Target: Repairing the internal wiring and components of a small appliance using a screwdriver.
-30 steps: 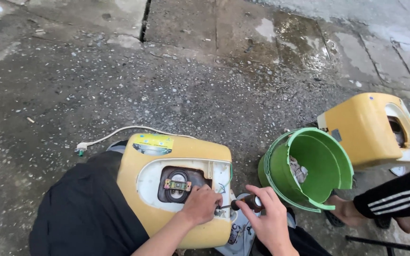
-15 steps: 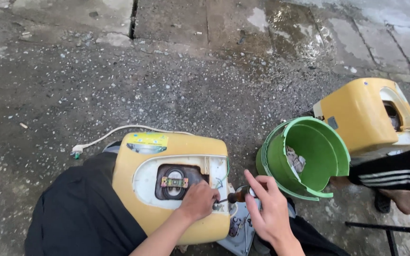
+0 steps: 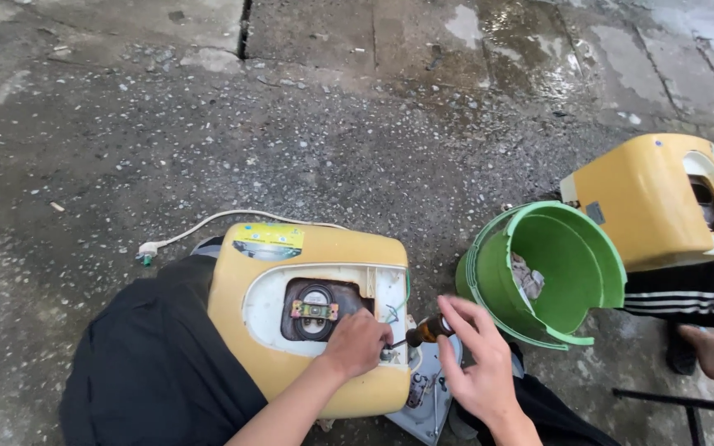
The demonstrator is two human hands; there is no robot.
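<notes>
A yellow appliance casing with a white inner panel and a dark round opening lies across my lap. My left hand rests on the white panel, fingers curled at its lower right corner near some thin wires. My right hand holds a screwdriver with a brown handle, its tip pointing at that same corner by my left fingers. A white power cord runs from the casing to a plug on the ground at the left.
A cracked green plastic bucket lies tilted on its side to the right, with scraps inside. Behind it sits a second yellow casing. Another person's striped sleeve and foot show at the right edge. The ground is wet concrete.
My right hand has shifted on the screwdriver, fingers spreading over the handle. My left hand stays on the panel corner. The view has drifted slightly.
</notes>
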